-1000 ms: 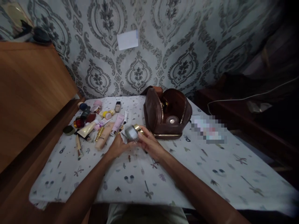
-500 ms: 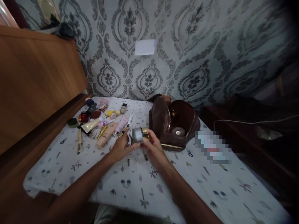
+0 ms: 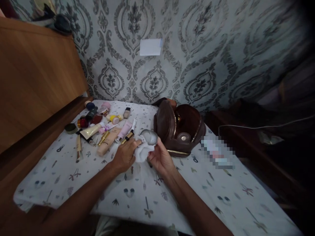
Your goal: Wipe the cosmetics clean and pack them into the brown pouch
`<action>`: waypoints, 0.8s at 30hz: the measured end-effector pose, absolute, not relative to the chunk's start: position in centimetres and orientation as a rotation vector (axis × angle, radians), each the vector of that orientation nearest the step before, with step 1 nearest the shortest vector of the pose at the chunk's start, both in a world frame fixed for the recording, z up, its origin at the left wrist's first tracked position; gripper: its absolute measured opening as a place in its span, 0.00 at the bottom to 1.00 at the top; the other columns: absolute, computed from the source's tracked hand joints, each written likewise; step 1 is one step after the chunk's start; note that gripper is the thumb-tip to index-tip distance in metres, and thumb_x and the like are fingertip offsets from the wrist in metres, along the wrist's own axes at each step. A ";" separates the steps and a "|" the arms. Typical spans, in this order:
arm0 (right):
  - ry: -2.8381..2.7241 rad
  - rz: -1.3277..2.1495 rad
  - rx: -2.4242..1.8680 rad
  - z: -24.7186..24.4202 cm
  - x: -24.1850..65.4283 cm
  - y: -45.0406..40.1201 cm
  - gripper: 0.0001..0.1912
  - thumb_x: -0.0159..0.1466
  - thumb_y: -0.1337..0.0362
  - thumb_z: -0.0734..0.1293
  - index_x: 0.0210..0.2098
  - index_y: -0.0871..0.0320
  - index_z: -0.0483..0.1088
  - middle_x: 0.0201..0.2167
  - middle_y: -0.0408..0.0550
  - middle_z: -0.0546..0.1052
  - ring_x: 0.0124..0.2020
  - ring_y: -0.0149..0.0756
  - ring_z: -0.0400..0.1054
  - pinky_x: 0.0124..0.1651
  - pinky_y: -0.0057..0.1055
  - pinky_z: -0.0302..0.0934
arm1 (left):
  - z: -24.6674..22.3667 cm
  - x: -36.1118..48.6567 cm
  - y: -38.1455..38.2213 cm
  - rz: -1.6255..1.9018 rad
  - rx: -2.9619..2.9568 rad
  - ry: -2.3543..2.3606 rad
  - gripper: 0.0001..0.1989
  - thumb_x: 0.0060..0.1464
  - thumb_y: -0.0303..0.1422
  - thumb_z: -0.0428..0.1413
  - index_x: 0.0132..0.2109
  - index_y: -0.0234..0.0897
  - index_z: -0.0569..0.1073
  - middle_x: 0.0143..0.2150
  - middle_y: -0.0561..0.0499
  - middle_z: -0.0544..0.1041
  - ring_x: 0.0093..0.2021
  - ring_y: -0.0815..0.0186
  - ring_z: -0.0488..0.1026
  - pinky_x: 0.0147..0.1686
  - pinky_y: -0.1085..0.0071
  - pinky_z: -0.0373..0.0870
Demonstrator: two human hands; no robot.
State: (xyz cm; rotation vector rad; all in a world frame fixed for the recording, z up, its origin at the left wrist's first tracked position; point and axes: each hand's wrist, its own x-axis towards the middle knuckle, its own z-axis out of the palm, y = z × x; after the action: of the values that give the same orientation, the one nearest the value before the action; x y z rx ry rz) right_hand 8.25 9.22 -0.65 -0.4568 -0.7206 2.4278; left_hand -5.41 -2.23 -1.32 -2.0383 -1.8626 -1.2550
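Note:
A grey jar [image 3: 150,137] with a shiny rounded face is held up over the table, in front of the open brown bag [image 3: 169,144]. My right hand [image 3: 162,159] grips the jar at its right side, fingers curled under it. A crumpled white cloth [image 3: 142,152] is bunched in my left hand [image 3: 125,154] and pressed against the jar's left side and underside. Just left of the hands lie a beige tube [image 3: 108,142], a pink tube [image 3: 123,131] and a black-and-gold tube [image 3: 128,137].
More cosmetics lie at the back left, among them a cream tube [image 3: 92,130], a red jar [image 3: 83,123] and a dark round tin [image 3: 70,128]. A blurred, pixelated item [image 3: 218,154] is on the right. Behind stands a patterned wall [image 3: 169,65]; a wooden cabinet [image 3: 39,78] is at left.
The jar has been turned so its gold part no longer shows and a rounded silvery-grey face does. The white cloth now shows more, spread around and below it. The view has shifted slightly.

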 end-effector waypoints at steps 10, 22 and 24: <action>-0.587 2.487 -0.399 -1.0 8.1 9.4 0.16 0.54 0.54 0.78 0.38 0.54 0.74 0.32 0.39 0.81 0.29 0.29 0.73 0.33 0.25 0.71 | -1.3 -4.5 -1.6 -1.685 -1.881 -2.089 0.08 0.59 0.35 0.49 0.41 0.38 0.70 0.40 0.46 0.77 0.42 0.58 0.74 0.44 0.62 0.71; -1.046 2.032 -0.471 -0.2 8.0 8.7 0.28 0.49 0.61 0.79 0.47 0.50 0.68 0.40 0.39 0.79 0.37 0.31 0.72 0.41 0.25 0.65 | -0.9 -3.6 -1.5 -1.911 -1.840 -2.361 0.15 0.60 0.42 0.51 0.33 0.36 0.73 0.27 0.52 0.75 0.27 0.66 0.69 0.30 0.71 0.68; -1.062 2.013 -0.475 -0.1 8.0 8.7 0.29 0.48 0.61 0.79 0.47 0.50 0.67 0.41 0.40 0.78 0.39 0.32 0.71 0.42 0.26 0.64 | -0.7 -3.5 -1.7 -1.935 -1.824 -2.348 0.15 0.60 0.42 0.52 0.33 0.35 0.73 0.28 0.51 0.76 0.27 0.66 0.69 0.30 0.71 0.69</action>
State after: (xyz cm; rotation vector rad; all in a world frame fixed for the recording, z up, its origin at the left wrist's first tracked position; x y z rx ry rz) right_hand 7.96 8.72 -0.12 -0.4754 -1.0618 2.0128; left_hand -3.55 -1.66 -0.73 -1.8240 -2.3481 -1.9354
